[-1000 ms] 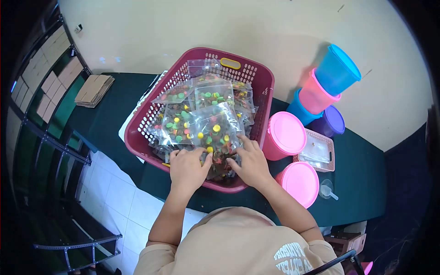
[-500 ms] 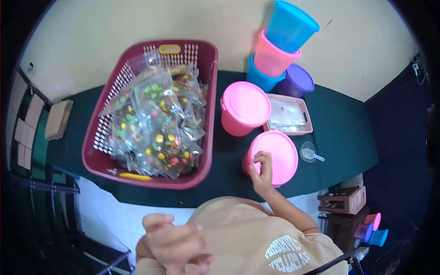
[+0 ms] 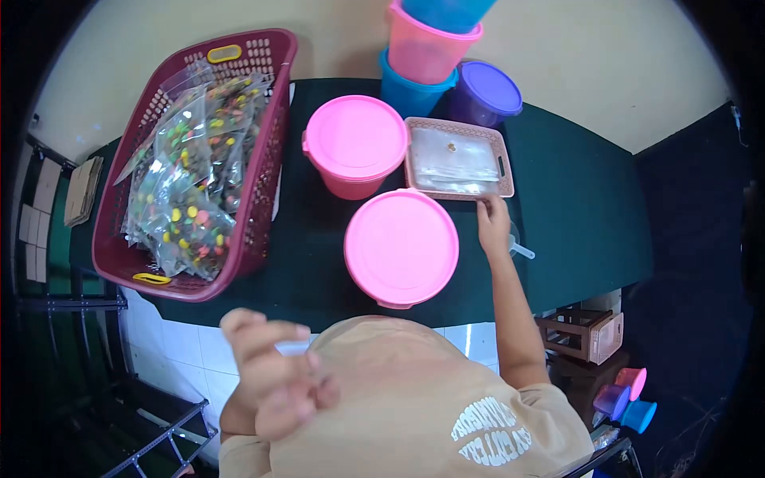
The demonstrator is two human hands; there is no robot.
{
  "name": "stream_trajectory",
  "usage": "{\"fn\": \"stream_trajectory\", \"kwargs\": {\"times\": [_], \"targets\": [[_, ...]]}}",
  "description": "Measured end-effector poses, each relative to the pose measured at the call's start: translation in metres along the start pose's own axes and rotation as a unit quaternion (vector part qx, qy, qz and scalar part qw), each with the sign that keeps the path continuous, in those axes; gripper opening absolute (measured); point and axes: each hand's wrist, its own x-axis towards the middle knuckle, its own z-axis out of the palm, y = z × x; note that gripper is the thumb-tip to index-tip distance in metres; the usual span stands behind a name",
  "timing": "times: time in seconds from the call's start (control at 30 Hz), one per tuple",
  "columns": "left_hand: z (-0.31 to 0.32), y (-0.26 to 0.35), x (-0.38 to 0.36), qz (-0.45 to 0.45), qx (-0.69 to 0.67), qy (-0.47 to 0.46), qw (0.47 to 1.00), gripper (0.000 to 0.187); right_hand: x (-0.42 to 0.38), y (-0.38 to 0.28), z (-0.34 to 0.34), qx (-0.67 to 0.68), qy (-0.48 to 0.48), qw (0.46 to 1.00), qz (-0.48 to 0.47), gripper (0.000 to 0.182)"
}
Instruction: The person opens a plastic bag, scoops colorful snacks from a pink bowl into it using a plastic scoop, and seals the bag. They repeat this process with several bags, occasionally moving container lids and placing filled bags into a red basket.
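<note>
My left hand [image 3: 275,370] is raised in front of my shirt, slightly blurred. Its fingers are loosely bent and apart, with nothing visible in them. Out over the table, my right hand [image 3: 496,223] is at the front rim of a small pink basket [image 3: 510,185]. Its fingers are a little bent, and no held object shows. Inside that basket lies a stack of clear plastic bags [image 3: 454,158]. A clear dish with a white scoop [image 3: 522,250] is partly hidden behind my right hand. Directly before me stands a pink lidded tub [image 3: 402,247].
Another pink lidded tub [image 3: 356,139] stands behind. A maroon basket [image 3: 267,171] full of bagged colourful sweets [image 3: 187,175] is at left. Stacked blue and pink tubs [image 3: 434,52] and a purple tub [image 3: 488,89] line the wall. Brown cardboard pieces [image 3: 83,191] lie far left.
My right hand has left the front pink tub's lid and moved right to the small basket. My left hand has risen slightly. The view has shifted, moving the table's things leftward.
</note>
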Motion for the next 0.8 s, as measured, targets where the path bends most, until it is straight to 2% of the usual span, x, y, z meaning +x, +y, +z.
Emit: {"fn": "stream_trajectory", "kwargs": {"times": [0.03, 0.1, 0.13, 0.2, 0.23, 0.27, 0.37, 0.5, 0.6, 0.67, 0.73, 0.8], "targets": [[0.025, -0.008, -0.004, 0.006, -0.007, 0.027, 1.000, 0.038, 0.018, 0.024, 0.006, 0.005, 0.000, 1.000, 0.000, 0.014], [0.051, -0.006, -0.010, -0.034, -0.005, -0.035, 0.999, 0.051, 0.047, 0.067, 0.020, -0.070, -0.138, 0.988, -0.009, 0.019], [0.065, -0.002, -0.014, -0.059, -0.012, -0.057, 0.997, 0.054, 0.058, 0.077, 0.026, -0.063, -0.140, 0.988, -0.008, 0.019], [0.088, 0.010, -0.017, -0.086, -0.007, -0.082, 0.993, 0.057, 0.074, 0.094, 0.040, -0.127, -0.210, 0.965, -0.088, 0.024], [0.098, 0.014, -0.017, -0.111, -0.006, -0.100, 0.989, 0.060, 0.081, 0.102, 0.046, -0.116, -0.250, 0.958, -0.079, 0.027], [0.107, 0.017, -0.018, -0.109, 0.001, -0.108, 0.988, 0.060, 0.089, 0.109, 0.051, -0.106, -0.249, 0.959, -0.078, 0.027], [0.131, 0.027, -0.018, -0.147, 0.005, -0.105, 0.984, 0.061, 0.102, 0.128, 0.062, -0.083, -0.363, 0.925, -0.070, 0.031], [0.143, 0.040, -0.016, -0.162, 0.041, -0.089, 0.982, 0.059, 0.116, 0.132, 0.060, -0.086, -0.385, 0.914, -0.096, 0.034], [0.143, 0.049, -0.022, -0.195, 0.036, -0.099, 0.975, 0.057, 0.109, 0.117, 0.038, -0.079, -0.368, 0.920, -0.109, 0.044], [0.145, 0.051, -0.024, -0.196, 0.044, -0.107, 0.974, 0.057, 0.106, 0.113, 0.030, -0.072, -0.260, 0.948, -0.172, 0.057], [0.146, 0.052, -0.024, -0.209, 0.050, -0.113, 0.970, 0.057, 0.118, 0.121, 0.030, -0.046, -0.255, 0.952, -0.162, 0.060], [0.149, 0.054, -0.021, -0.207, 0.054, -0.118, 0.970, 0.057, 0.129, 0.130, 0.029, -0.148, -0.274, 0.937, -0.156, 0.063]]}}
